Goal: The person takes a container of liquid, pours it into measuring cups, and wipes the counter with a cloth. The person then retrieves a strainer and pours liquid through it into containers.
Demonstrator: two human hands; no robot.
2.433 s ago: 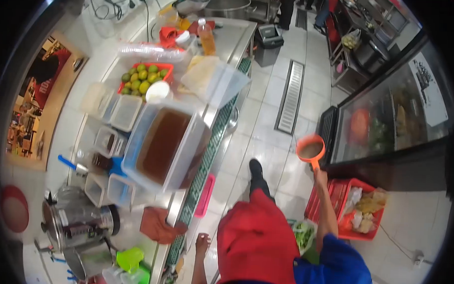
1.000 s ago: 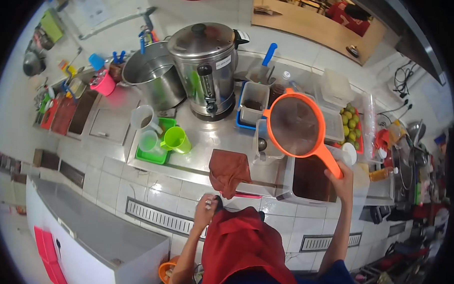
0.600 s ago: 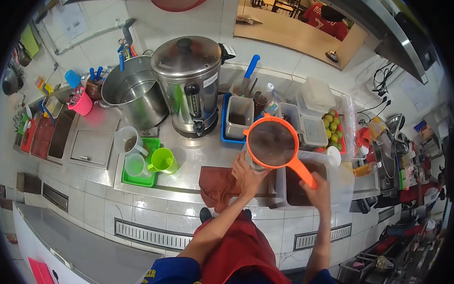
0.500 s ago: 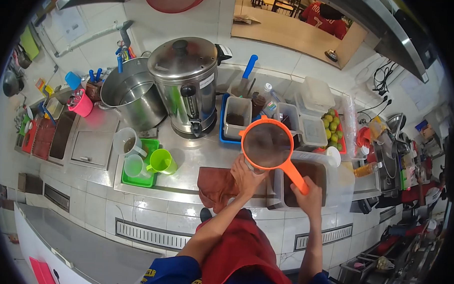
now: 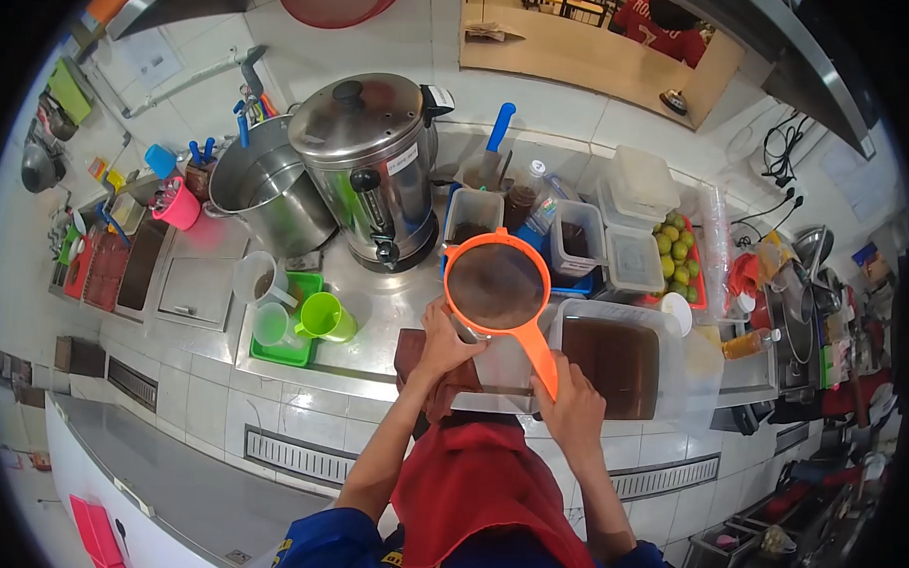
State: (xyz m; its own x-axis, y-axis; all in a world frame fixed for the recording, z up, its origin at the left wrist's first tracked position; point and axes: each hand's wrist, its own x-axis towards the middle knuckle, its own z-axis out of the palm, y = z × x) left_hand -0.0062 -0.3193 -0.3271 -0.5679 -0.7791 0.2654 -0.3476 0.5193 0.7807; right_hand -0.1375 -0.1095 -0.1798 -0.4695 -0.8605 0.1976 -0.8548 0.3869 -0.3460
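Note:
My right hand (image 5: 573, 403) grips the handle of an orange strainer (image 5: 547, 362), whose round mesh is level and looks dark brown. Under the strainer's near left rim, my left hand (image 5: 447, 341) is curled around something mostly hidden; only a pale, shiny edge shows. A brown cloth (image 5: 422, 368) lies on the counter edge beneath my left wrist. Just right of the strainer stands a clear tub (image 5: 673, 342) with brown liquid in it. Beyond the strainer is a small clear container (image 5: 475, 207) with dark contents.
A steel urn (image 5: 359, 160) and a large pot (image 5: 267, 192) stand at the back left. On a green tray (image 5: 282, 356) are a green mug (image 5: 325, 318) and clear jugs. Limes (image 5: 676, 254) fill a red basket at right, near lidded containers (image 5: 631, 258).
Both hands and the strainer have moved left, away from the tub of brown liquid, which now shows more fully. The view has shifted slightly.

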